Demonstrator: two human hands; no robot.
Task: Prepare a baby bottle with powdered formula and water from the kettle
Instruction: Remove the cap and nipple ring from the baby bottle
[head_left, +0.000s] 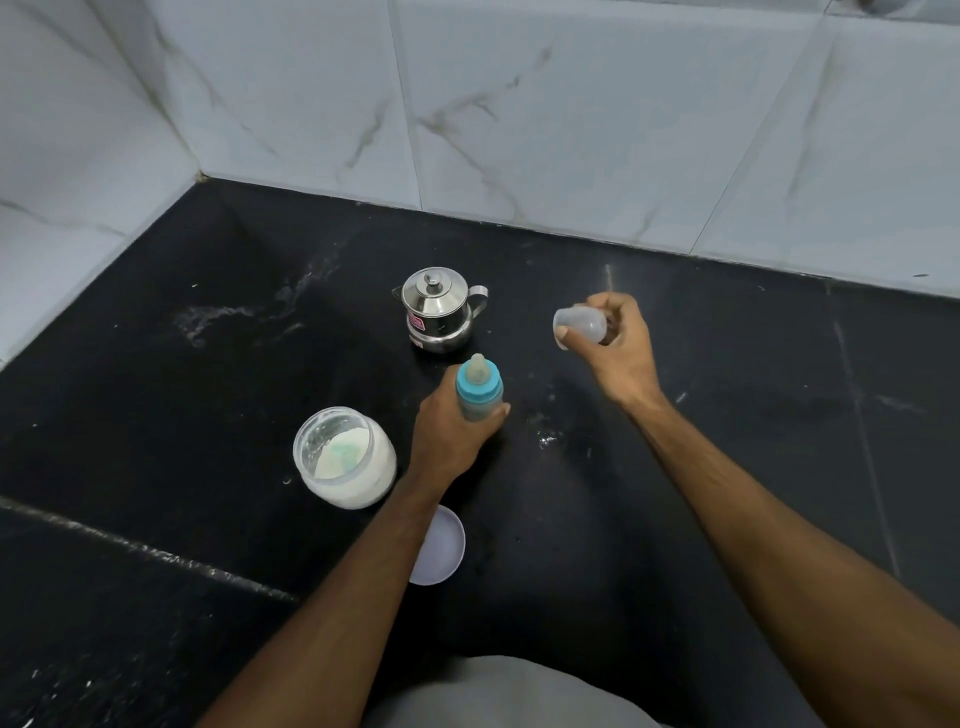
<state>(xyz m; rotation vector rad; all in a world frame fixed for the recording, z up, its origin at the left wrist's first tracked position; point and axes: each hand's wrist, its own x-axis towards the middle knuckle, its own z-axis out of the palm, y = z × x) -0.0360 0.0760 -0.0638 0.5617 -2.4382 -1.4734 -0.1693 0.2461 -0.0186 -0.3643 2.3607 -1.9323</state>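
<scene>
My left hand (451, 431) gripped the baby bottle (479, 391) upright at the frame's centre, teat and blue collar on; my right hand (615, 347) pinched its clear cap (579, 323) to the right. The kettle (440, 309) stood just above, the open formula jar (344, 456) left of the bottle, its lid (441, 545) below. I judged it best to park the cap, then unscrew the collar with the bottle kept level

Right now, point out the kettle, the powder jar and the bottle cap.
kettle (435, 299), head view, on its steel lid.
powder jar (358, 480), head view, on its side wall.
bottle cap (581, 322), head view, on its clear dome.
</scene>
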